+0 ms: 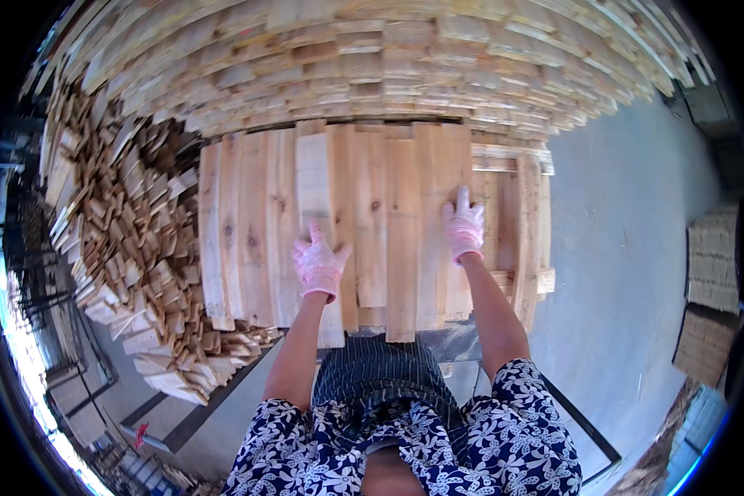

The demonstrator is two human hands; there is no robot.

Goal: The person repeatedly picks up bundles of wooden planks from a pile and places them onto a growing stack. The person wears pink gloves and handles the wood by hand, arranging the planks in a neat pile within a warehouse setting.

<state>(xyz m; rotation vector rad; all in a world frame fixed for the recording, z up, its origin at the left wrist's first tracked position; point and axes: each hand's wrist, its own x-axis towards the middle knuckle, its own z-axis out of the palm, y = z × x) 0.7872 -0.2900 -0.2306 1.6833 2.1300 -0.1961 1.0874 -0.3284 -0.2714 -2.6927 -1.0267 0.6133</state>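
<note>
Wooden planks [254,240] lie side by side in a row on a wooden pallet frame [527,240], whose slats show at the right end. Some plank ends jut out toward me unevenly. My left hand [318,266], in a pink and white glove, rests with fingers apart over a paler plank [312,178] left of the middle. Near the right edge of the row, my right hand [465,225], gloved alike, lies on a plank [430,281] with its fingers stretched forward. Neither hand grips anything.
A tall stack of boards [372,66] stands just beyond the planks. On the left a large heap of short wood offcuts [132,223] spreads over the grey floor [612,223]. Bundled wooden blocks [713,256] stand at the far right. A dark metal bar [583,426] runs near my right side.
</note>
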